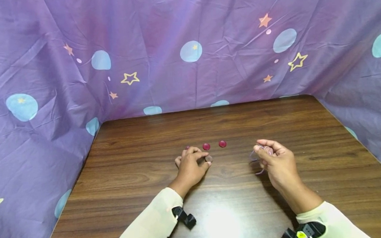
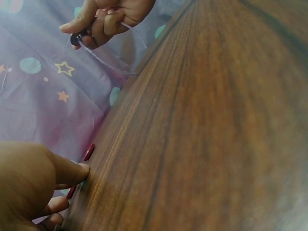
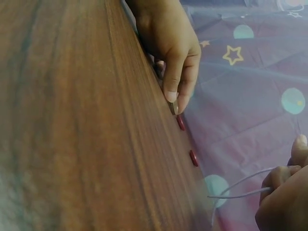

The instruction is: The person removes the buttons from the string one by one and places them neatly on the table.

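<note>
In the head view my left hand [image 1: 190, 165] pinches a small greyish-brown button [image 1: 208, 158] between thumb and index finger, right at the tabletop. From the right wrist view this button [image 3: 173, 108] stands tilted between the fingertips. My right hand [image 1: 278, 161] is raised over the table at the right and holds a round button [image 1: 268, 150] together with a thin pale purple cord [image 1: 260, 172]. Seen from the left wrist, that button [image 2: 77, 38] looks dark with small holes, and the cord [image 2: 103, 62] trails from it. Fingers hide part of both buttons.
Two red buttons [image 1: 206, 146] [image 1: 222, 144] lie just beyond my left hand, and another red button [image 1: 187, 147] is partly hidden behind its fingers. The wooden table [image 1: 139, 136] ends at a purple star-printed cloth [image 1: 160, 38] at back and sides.
</note>
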Available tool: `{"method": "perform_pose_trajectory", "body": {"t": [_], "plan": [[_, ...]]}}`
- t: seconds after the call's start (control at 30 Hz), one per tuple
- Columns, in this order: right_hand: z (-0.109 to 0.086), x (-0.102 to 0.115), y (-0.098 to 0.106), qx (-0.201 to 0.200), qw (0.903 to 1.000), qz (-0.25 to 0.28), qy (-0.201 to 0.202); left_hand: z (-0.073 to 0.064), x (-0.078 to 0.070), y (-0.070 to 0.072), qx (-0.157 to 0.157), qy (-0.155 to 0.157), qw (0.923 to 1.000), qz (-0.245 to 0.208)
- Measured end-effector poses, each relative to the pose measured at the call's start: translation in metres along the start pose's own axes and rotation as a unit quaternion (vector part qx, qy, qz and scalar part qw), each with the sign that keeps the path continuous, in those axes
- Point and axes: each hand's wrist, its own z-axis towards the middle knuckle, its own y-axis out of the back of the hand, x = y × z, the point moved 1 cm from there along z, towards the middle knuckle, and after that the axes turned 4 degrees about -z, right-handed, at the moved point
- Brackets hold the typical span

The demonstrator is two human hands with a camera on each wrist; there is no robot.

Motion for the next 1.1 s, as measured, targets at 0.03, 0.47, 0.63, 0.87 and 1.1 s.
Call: {"method": "perform_pose_trajectory", "body": {"t": [0.03,0.47,0.63,0.87,1.1], "plan": [[0.0001,0.0007,0.0003,0.002,1.0000,0.003,0.001,0.0001,0.0001,0.0000,0.000,0.000,1.0000,0.001],[0.0020,0.0058,0.0051,0.020,0.9998,0.006,-0.003,0.0003,0.0009,-0.0005,-0.002,-0.010,0.9999,0.006],[0.0021,0.0066,0.0055,0.016,0.9997,0.013,-0.010,-0.0002,0.0001,0.0002,-0.004,-0.008,0.9999,0.006],[0.0012,0.0072,0.0058,0.031,0.9993,0.021,0.007,-0.0009,-0.0011,0.0018,-0.004,-0.008,1.0000,0.003],[0.0000,0.0060,0.0061,0.046,0.9985,0.010,0.028,-0.0023,-0.0021,0.0032,-0.001,-0.009,1.0000,-0.004]]}}
